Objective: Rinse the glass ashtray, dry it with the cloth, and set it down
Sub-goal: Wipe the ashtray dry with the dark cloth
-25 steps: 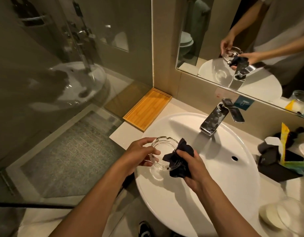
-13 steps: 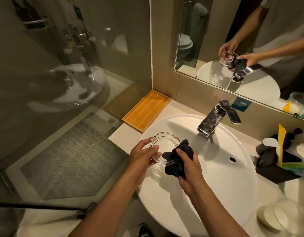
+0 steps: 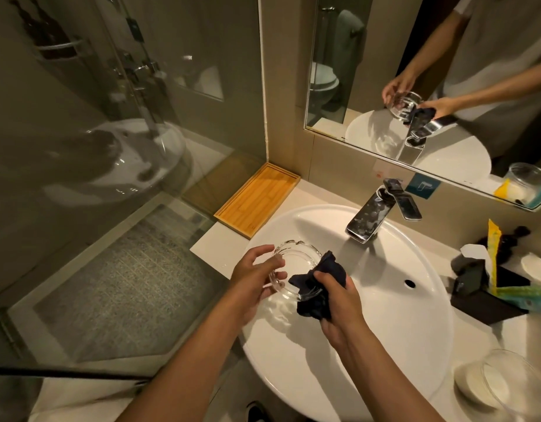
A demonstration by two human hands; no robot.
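Over the white oval basin [image 3: 384, 315], the left hand [image 3: 254, 281] gripped the round clear glass ashtray [image 3: 293, 269] by its rim, tilted, while the right hand [image 3: 339, 303] stayed closed on a bunched dark blue cloth [image 3: 317, 284] pressed against the ashtray's inside.

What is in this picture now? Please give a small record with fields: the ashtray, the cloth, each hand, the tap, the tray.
ashtray: clear glass ashtray, held tilted above the white sink
cloth: dark cloth, pressed on the ashtray's right rim
left hand: left hand grips the ashtray's left side
right hand: right hand holds the cloth
tap: chrome tap, no water visible
tray: wooden tray at the counter's back left, nothing on it
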